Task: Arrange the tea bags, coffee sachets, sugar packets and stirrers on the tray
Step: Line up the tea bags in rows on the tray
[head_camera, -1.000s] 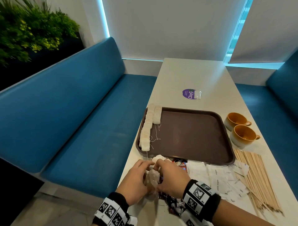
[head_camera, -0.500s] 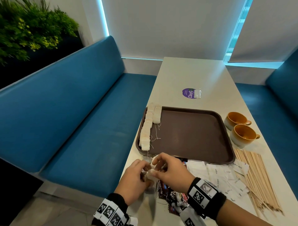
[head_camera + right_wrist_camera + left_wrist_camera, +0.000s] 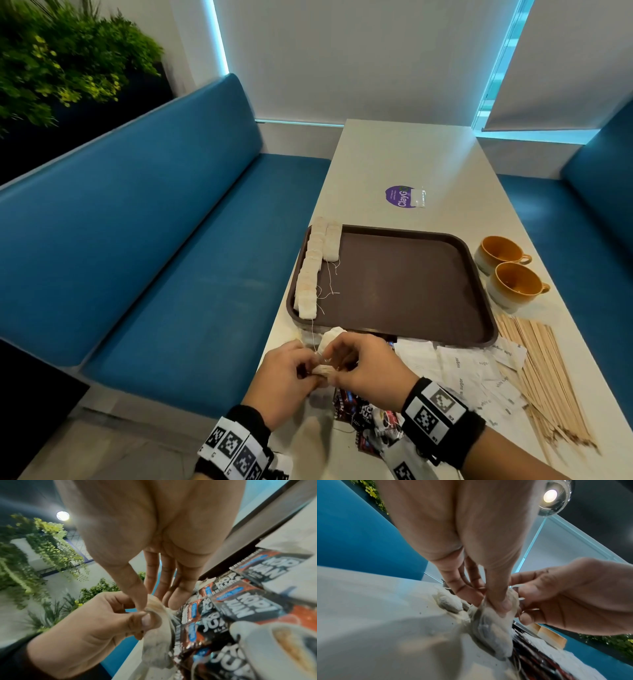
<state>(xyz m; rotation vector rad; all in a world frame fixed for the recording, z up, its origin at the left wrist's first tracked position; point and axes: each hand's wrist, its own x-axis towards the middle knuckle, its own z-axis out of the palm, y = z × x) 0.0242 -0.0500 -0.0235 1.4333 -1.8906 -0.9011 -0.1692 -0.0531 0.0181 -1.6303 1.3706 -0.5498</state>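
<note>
My left hand (image 3: 279, 375) and right hand (image 3: 366, 366) both pinch one tea bag (image 3: 322, 370) between them. I should pull gently, so it doesn't rip.

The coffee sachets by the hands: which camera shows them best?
The right wrist view: the coffee sachets fill its right side, lettering readable. The head view shows only dark corners under the right hand. The left wrist view catches a blurred dark strip behind the tea bag.
</note>
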